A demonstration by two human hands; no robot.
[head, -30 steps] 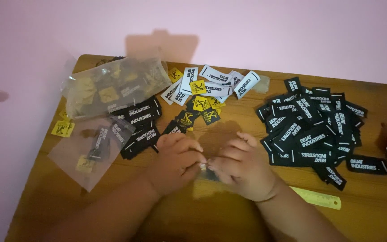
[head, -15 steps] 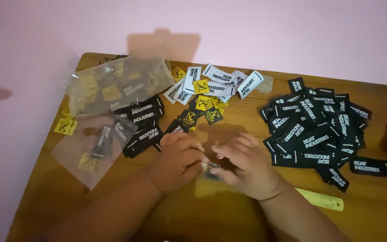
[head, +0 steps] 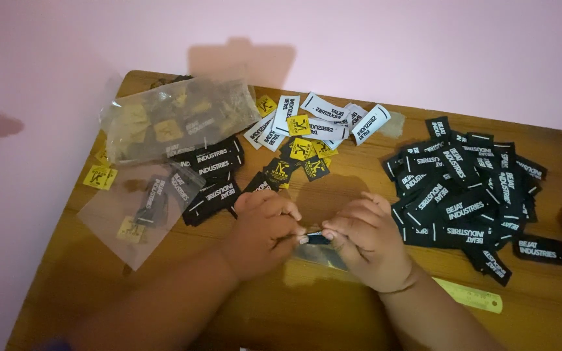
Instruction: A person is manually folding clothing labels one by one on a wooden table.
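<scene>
The left hand [head: 261, 227] and the right hand [head: 367, 239] sit close together over the middle of the wooden table [head: 359, 312]. Both hands are curled, and their fingertips meet. Between them they pinch a small black label [head: 318, 238]. Most of it is hidden by the fingers, so only a little dark bit shows. Right under the two hands lies a small clear bag [head: 320, 257], flat on the wood.

Just past the right hand, on its outer side, is a big pile of black labels [head: 466, 188] with white writing. They lie every which way, on top of each other. Near the right wrist lies a yellow-green ruler [head: 469, 296], flat on the table.

Just beyond the left hand's knuckles is a smaller bunch of black labels [head: 213, 175]. On the outer side of the left hand lies a flat clear bag [head: 134, 211] with a few labels inside. Farther off sits a fuller clear bag [head: 177, 120], stuffed with yellow and black bits.

Straight ahead of both hands are little yellow and black square tags [head: 300, 153], and behind them some white labels [head: 323, 120]. One yellow tag [head: 99, 176] lies alone, well away from the left hand, near the table's edge.
</scene>
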